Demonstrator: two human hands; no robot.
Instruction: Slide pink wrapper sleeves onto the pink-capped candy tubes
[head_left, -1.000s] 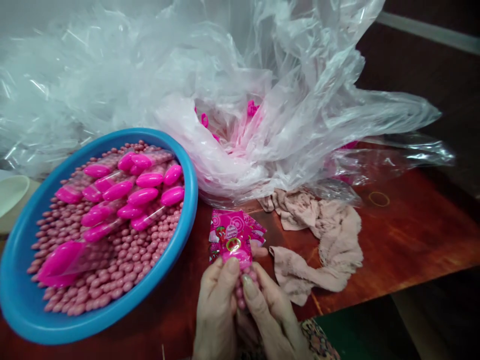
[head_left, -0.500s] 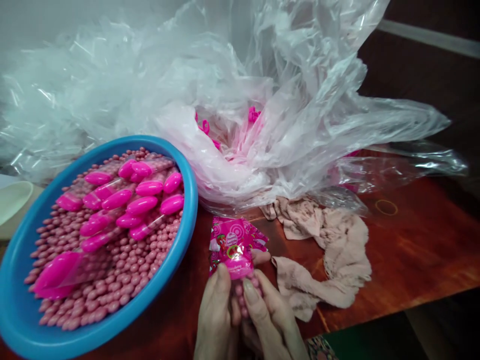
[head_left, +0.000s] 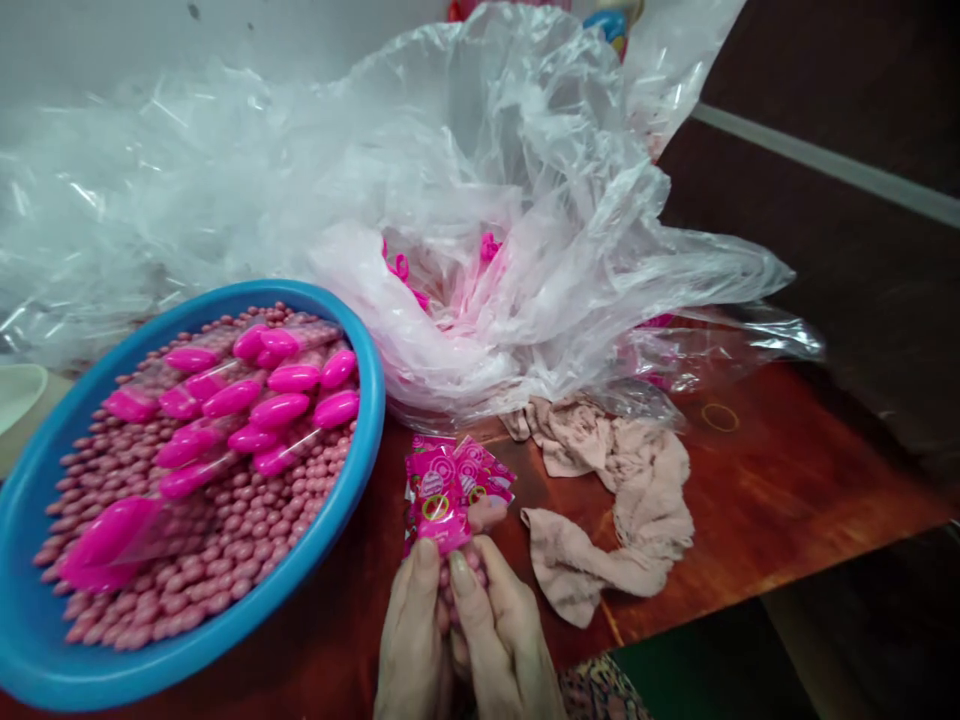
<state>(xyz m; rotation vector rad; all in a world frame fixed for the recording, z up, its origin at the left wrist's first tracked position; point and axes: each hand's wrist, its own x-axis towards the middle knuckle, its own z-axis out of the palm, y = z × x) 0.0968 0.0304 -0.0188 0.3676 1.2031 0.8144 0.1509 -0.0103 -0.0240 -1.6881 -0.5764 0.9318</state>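
Note:
At the bottom centre, my left hand (head_left: pixel 412 635) and my right hand (head_left: pixel 499 635) pinch a small clear packet of pink balls (head_left: pixel 448 595) between them. A glossy pink printed label (head_left: pixel 442 528) tops that packet, just above my thumbs. More pink printed labels (head_left: pixel 480 465) lie on the table behind it. To the left, a blue basin (head_left: pixel 373 400) holds many pink balls (head_left: pixel 255 540). Several clear tubes with bright pink ends (head_left: pixel 281 410) rest on those balls.
A large crumpled clear plastic bag (head_left: pixel 555 200) with pink pieces inside stands behind the hands. A beige cloth (head_left: pixel 652 500) lies to the right on the reddish table (head_left: pixel 780 500). A pale container (head_left: pixel 19 400) is at the far left.
The whole view has shifted, so the bag, cloth and labels appear further left. Both hands still grip the packet, which sits slightly further left in the picture.

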